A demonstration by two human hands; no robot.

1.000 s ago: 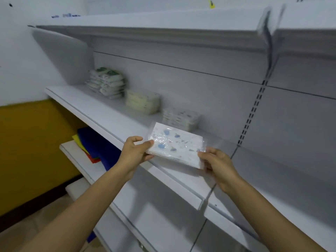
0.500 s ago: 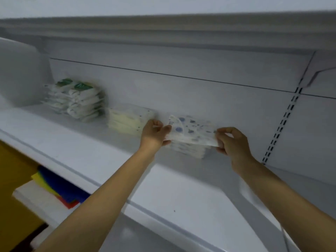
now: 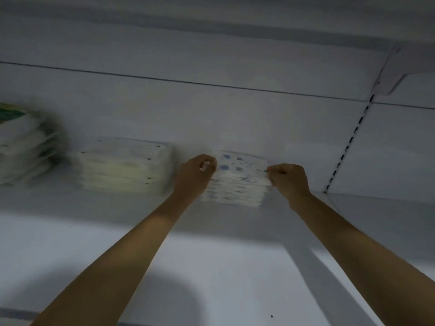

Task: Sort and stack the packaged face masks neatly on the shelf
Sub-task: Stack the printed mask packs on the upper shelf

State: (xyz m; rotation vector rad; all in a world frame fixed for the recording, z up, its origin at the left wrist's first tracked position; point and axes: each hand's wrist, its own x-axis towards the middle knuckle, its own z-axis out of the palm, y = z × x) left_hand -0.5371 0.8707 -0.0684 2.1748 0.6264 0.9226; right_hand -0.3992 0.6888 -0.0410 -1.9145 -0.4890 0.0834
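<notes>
Both hands were up at the back of the shelf (image 3: 211,267), each pinching one end of a mask pack (image 3: 240,164). Left hand (image 3: 196,174) gripped the left edge, right hand (image 3: 287,180) the right edge, fingers closed on the wrapper. The pack sat at the top of the dotted pile (image 3: 231,192), against the back wall; whether it rested fully or hovered just above could not be told through the blur.

Risks, as judged:
- Slippery film wrappers; letting go with the pack off-square could leave it skewed or sliding off the front of the pile
- Pushing back too hard could shunt the packs beneath out of line, since the pile looked loose and uneven at its front edge
- Left hand worked just beside the cream pile (image 3: 124,168); a careless withdrawal might nudge it

Look of the pack: flat, rectangular, clear wrapper, white with blue spots on the top face. It matched the pile under it in pattern. Cream pile sat to the left, and a green-topped pile (image 3: 23,142) further left, both blurred
</notes>
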